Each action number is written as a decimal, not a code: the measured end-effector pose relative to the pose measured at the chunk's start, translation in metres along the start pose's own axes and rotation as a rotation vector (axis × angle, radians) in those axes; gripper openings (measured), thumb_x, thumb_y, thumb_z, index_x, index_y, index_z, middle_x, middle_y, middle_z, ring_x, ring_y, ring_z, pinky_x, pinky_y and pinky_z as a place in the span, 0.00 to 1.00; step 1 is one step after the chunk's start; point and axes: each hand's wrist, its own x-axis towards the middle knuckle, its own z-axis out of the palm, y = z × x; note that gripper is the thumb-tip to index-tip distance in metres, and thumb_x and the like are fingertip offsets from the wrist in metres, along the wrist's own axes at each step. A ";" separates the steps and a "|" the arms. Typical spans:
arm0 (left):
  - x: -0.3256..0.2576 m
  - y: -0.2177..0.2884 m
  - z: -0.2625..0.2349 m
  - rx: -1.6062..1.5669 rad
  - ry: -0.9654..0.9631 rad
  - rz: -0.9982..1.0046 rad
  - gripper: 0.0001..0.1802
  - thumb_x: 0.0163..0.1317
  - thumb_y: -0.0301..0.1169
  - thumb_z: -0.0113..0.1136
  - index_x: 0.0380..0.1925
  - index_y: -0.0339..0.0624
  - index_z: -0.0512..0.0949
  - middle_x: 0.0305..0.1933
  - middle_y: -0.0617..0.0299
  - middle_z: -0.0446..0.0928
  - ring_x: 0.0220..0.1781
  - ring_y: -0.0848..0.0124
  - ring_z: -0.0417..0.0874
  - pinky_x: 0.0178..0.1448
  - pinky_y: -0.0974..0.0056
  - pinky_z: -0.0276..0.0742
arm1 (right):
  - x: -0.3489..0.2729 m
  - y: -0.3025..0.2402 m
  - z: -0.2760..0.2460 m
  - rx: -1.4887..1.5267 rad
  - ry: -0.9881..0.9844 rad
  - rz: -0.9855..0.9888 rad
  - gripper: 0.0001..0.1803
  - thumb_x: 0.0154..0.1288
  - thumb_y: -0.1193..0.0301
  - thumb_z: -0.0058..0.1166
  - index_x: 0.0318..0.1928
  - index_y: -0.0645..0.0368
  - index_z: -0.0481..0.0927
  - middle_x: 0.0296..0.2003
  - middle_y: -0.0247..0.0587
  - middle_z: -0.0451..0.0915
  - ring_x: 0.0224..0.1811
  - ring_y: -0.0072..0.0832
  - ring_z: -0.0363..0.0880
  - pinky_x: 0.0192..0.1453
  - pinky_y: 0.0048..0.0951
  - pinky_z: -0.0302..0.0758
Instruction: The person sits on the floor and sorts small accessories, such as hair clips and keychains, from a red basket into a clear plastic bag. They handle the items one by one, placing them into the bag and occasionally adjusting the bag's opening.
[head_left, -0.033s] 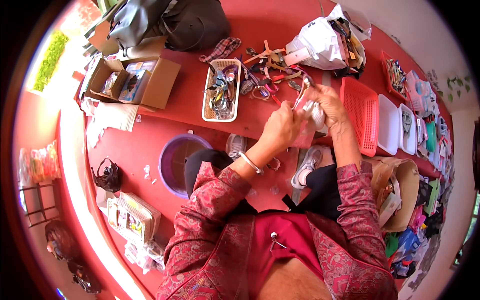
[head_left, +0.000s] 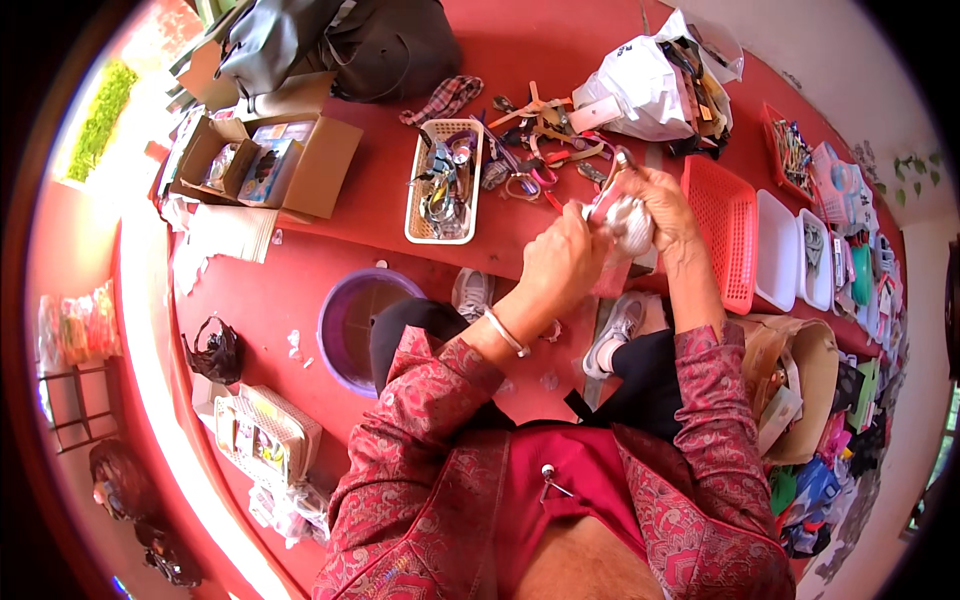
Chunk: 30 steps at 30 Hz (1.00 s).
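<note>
In front of me, above the table edge, my left hand (head_left: 563, 255) and my right hand (head_left: 664, 205) are close together. Between them is a pink strap-like piece (head_left: 604, 206) with a dark end by my right thumb, perhaps a watch strap. The left fingers pinch its lower part. A bunched white cloth (head_left: 631, 226) is gripped in my right hand against the strap. Something pinkish and see-through hangs below; I cannot tell what it is. Just beyond lies a loose heap of watches and straps (head_left: 545, 135) in tan, pink and purple.
A cream basket (head_left: 412, 210) of watches stands left of my hands. Red (head_left: 745, 290) and white trays (head_left: 775, 275) sit to the right. A white bag (head_left: 625, 85) is at the back, a cardboard box (head_left: 335, 165) at left. On the floor stands a purple tub (head_left: 325, 350).
My left hand has shifted slightly left and down. The white cloth shows more fully in my right hand, and the strap's dark end has tilted a little.
</note>
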 end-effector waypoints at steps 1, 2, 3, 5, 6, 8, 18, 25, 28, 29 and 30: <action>-0.007 0.002 0.000 0.354 0.102 0.127 0.17 0.55 0.39 0.53 0.29 0.34 0.64 0.26 0.51 0.74 0.22 0.61 0.77 0.25 0.60 0.72 | 0.016 0.008 -0.017 -0.020 0.084 -0.080 0.07 0.53 0.74 0.55 0.30 0.64 0.73 0.24 0.39 0.75 0.20 0.26 0.76 0.21 0.29 0.74; -0.012 -0.002 0.001 0.443 0.123 0.142 0.19 0.49 0.40 0.57 0.29 0.36 0.65 0.25 0.49 0.74 0.25 0.56 0.78 0.27 0.54 0.72 | 0.024 0.011 -0.020 -0.033 0.085 -0.064 0.07 0.52 0.75 0.55 0.29 0.65 0.72 0.23 0.40 0.75 0.19 0.27 0.75 0.19 0.28 0.74; -0.016 -0.005 -0.001 0.544 -0.068 0.149 0.17 0.49 0.39 0.56 0.30 0.36 0.67 0.25 0.50 0.75 0.26 0.57 0.79 0.28 0.55 0.72 | 0.031 0.015 -0.022 -0.047 0.085 -0.046 0.07 0.52 0.75 0.55 0.28 0.66 0.72 0.21 0.41 0.75 0.19 0.28 0.75 0.18 0.28 0.73; -0.021 -0.009 -0.006 0.736 -0.456 0.166 0.15 0.49 0.38 0.55 0.30 0.38 0.71 0.25 0.53 0.76 0.28 0.60 0.79 0.30 0.57 0.74 | 0.050 0.035 -0.023 -0.143 0.091 0.025 0.07 0.50 0.76 0.55 0.26 0.68 0.73 0.19 0.43 0.74 0.17 0.30 0.75 0.16 0.29 0.73; -0.025 -0.010 -0.005 0.713 -0.595 0.176 0.13 0.49 0.37 0.55 0.30 0.40 0.74 0.26 0.55 0.77 0.30 0.61 0.80 0.32 0.58 0.75 | 0.063 0.052 -0.021 -0.239 0.054 -0.013 0.08 0.49 0.76 0.56 0.26 0.69 0.73 0.19 0.44 0.75 0.16 0.30 0.75 0.17 0.29 0.73; -0.046 -0.029 0.011 0.696 -0.748 0.227 0.11 0.48 0.36 0.54 0.29 0.43 0.78 0.28 0.57 0.78 0.34 0.62 0.80 0.34 0.60 0.76 | 0.082 0.083 -0.001 -0.273 -0.097 0.004 0.08 0.46 0.74 0.57 0.24 0.68 0.74 0.20 0.44 0.76 0.17 0.29 0.75 0.18 0.31 0.73; -0.084 -0.057 0.020 0.879 -0.863 0.666 0.24 0.53 0.37 0.46 0.52 0.45 0.68 0.55 0.53 0.66 0.57 0.62 0.68 0.54 0.50 0.65 | 0.196 0.182 0.105 -1.072 0.124 -0.226 0.17 0.45 0.61 0.60 0.26 0.64 0.77 0.23 0.45 0.78 0.25 0.31 0.78 0.29 0.30 0.74; -0.108 -0.118 0.047 0.564 -0.649 0.661 0.20 0.55 0.39 0.44 0.48 0.51 0.70 0.53 0.64 0.68 0.56 0.63 0.65 0.58 0.52 0.59 | 0.184 0.186 0.127 -1.228 0.166 -0.129 0.23 0.45 0.55 0.58 0.29 0.65 0.76 0.30 0.53 0.78 0.32 0.42 0.78 0.34 0.38 0.75; -0.095 -0.090 0.036 0.418 -0.495 0.615 0.22 0.52 0.39 0.47 0.47 0.45 0.72 0.50 0.59 0.71 0.54 0.63 0.70 0.56 0.53 0.64 | 0.180 0.176 0.118 -1.204 0.246 -0.167 0.24 0.47 0.52 0.56 0.28 0.64 0.77 0.29 0.52 0.78 0.33 0.43 0.78 0.34 0.38 0.75; -0.084 -0.065 0.026 0.566 -0.634 0.590 0.17 0.52 0.38 0.47 0.41 0.46 0.75 0.45 0.59 0.74 0.48 0.65 0.73 0.47 0.57 0.68 | 0.183 0.175 0.108 -1.197 0.300 -0.164 0.25 0.49 0.49 0.54 0.22 0.62 0.77 0.21 0.47 0.77 0.23 0.38 0.78 0.26 0.36 0.72; -0.079 -0.046 0.023 0.715 -0.768 0.560 0.13 0.53 0.37 0.48 0.36 0.47 0.78 0.41 0.59 0.76 0.42 0.67 0.77 0.39 0.61 0.71 | 0.184 0.172 0.094 -1.111 0.270 -0.175 0.25 0.50 0.49 0.54 0.18 0.62 0.76 0.16 0.44 0.75 0.18 0.34 0.74 0.23 0.34 0.69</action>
